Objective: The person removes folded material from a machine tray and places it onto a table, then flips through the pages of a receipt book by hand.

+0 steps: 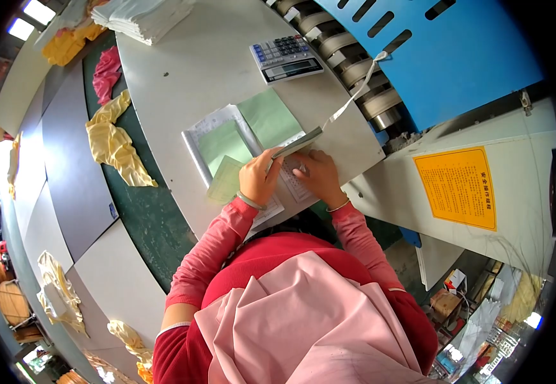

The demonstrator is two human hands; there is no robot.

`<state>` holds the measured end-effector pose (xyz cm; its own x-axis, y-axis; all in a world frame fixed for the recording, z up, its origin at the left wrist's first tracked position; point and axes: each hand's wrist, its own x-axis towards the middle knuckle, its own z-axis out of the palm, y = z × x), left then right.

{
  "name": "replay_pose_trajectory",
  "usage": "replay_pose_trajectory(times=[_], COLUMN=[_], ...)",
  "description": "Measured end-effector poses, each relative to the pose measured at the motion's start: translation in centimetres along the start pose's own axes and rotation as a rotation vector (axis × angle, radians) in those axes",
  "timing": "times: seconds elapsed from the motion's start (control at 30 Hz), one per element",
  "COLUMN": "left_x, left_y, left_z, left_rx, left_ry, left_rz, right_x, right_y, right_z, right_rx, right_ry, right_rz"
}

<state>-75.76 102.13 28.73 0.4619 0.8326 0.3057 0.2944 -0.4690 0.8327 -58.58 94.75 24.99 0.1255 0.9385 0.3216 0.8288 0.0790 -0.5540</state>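
Note:
A thin notebook (298, 142) with a dark cover edge stands tilted above the papers, and my left hand (260, 176) is closed round its near left end. My right hand (319, 174) is curled at the notebook's other side, thumb and fingers pinched in against it. A white cord (354, 96) runs from beside the notebook up to the blue machine. Under my hands lie a printed sheet (296, 182), a light green sheet (270, 116), and an open stack of papers (217, 123) with green slips on it.
A calculator (286, 57) lies farther up the grey table (182, 83). Stacked white cloth (140, 19) sits at the table's far end. The blue machine (444, 64) with rollers (380, 102) borders the right. Yellow cloth (113, 141) and pink cloth (106, 73) lie to the left.

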Motion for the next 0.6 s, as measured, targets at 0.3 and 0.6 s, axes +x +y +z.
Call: replay_pose_trajectory(times=[0.3,0.6], left_x=[-0.4,-2.6], left_y=[-0.2,-2.0], left_z=[0.2,1.7], left_rx=[0.062,0.195], left_ry=[-0.08,-0.232], left_rz=[0.041,0.344], right_x=[-1.8,-6.7], right_y=[0.2,0.0], right_z=[0.9,-3.7], right_rx=[-0.125,0.017], right_ry=[-0.033,-0.049], right_rz=[0.011,0.145])
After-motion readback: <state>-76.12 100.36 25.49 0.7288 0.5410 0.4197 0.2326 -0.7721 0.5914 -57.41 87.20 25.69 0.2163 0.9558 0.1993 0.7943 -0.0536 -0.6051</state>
